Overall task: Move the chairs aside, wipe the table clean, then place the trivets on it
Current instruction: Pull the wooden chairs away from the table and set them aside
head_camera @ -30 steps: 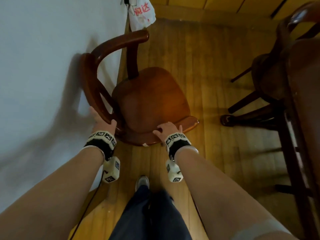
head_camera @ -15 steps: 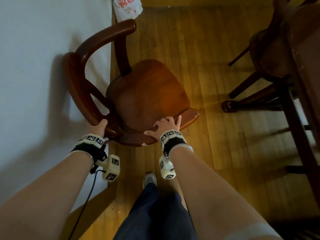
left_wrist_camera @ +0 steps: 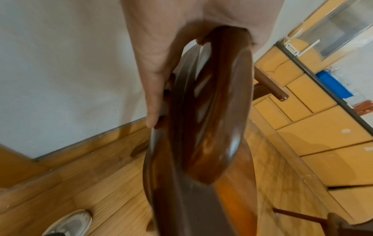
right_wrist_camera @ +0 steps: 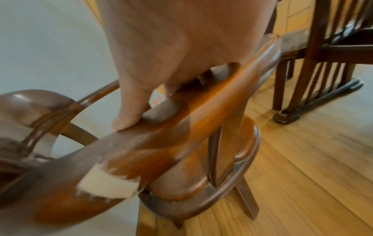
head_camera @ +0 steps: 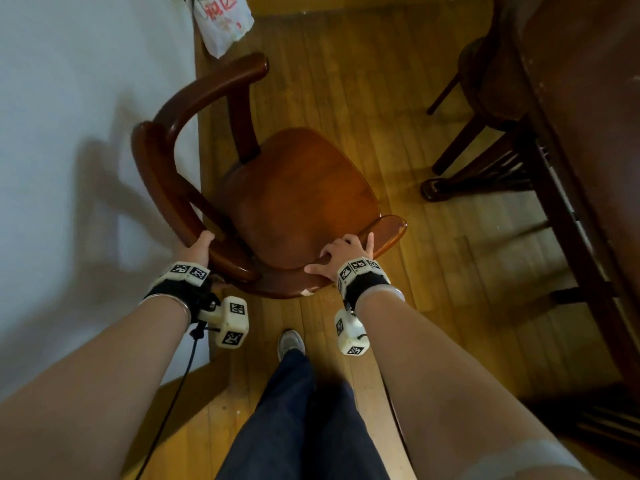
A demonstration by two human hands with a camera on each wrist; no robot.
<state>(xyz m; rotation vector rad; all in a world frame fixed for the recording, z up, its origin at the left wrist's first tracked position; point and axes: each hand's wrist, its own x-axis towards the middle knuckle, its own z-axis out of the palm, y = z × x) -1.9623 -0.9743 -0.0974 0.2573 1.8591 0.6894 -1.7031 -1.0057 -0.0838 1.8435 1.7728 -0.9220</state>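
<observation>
Beside wall [head_camera: 69, 98], both hands grip chair [head_camera: 298, 202]

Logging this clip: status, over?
Left hand grips chair armrest, right hand grips its backrest. Chair beside wall. Second chair still at table.

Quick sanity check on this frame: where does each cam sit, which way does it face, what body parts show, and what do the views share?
Head: worn on the head, looks down at the wooden chair by the white wall; both forearms, left hand, right hand, a trouser leg and shoe show.
Left wrist: looks along the left hand gripping the chair's curved armrest; a shoe shows below.
Right wrist: looks along the right hand holding the chair's back rail, table legs beyond.
Shared: all three show the chair, wall and wood floor.
</observation>
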